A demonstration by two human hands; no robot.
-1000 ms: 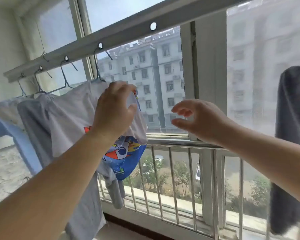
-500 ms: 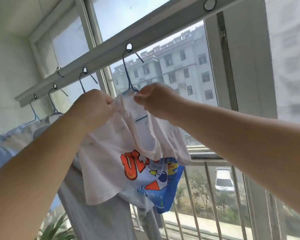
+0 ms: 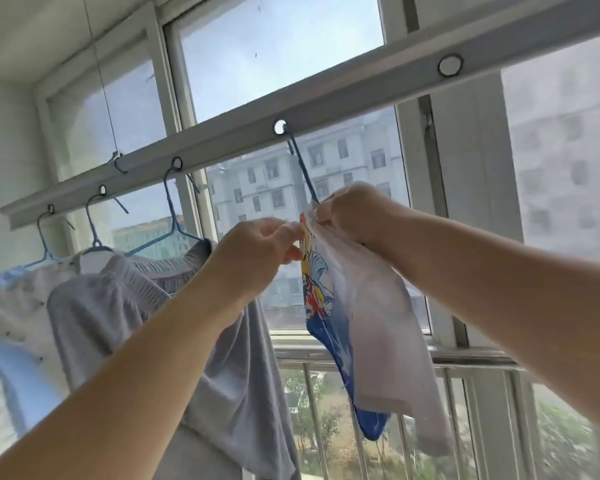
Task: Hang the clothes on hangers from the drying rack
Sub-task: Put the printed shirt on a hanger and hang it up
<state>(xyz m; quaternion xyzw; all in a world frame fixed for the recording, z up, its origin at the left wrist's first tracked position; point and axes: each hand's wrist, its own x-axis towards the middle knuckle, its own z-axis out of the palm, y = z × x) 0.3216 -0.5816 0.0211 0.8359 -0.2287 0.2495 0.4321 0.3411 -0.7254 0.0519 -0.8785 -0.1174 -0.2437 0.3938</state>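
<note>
Both hands working the printed tee (image 3: 354, 306) at its top: left hand (image 3: 257, 251) pinching the edge, right hand (image 3: 357, 216) gripping the fabric at the hanger (image 3: 303, 168), which is hooked in the rack (image 3: 361, 88). Three garments already hanging left; this one looks nearly done.

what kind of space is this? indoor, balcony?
Most likely an enclosed home balcony used for drying laundry. A drying rack bar with holes runs across big windows, wire hangers hold grey clothes, and apartment blocks show beyond the railing, well above street trees.
</note>
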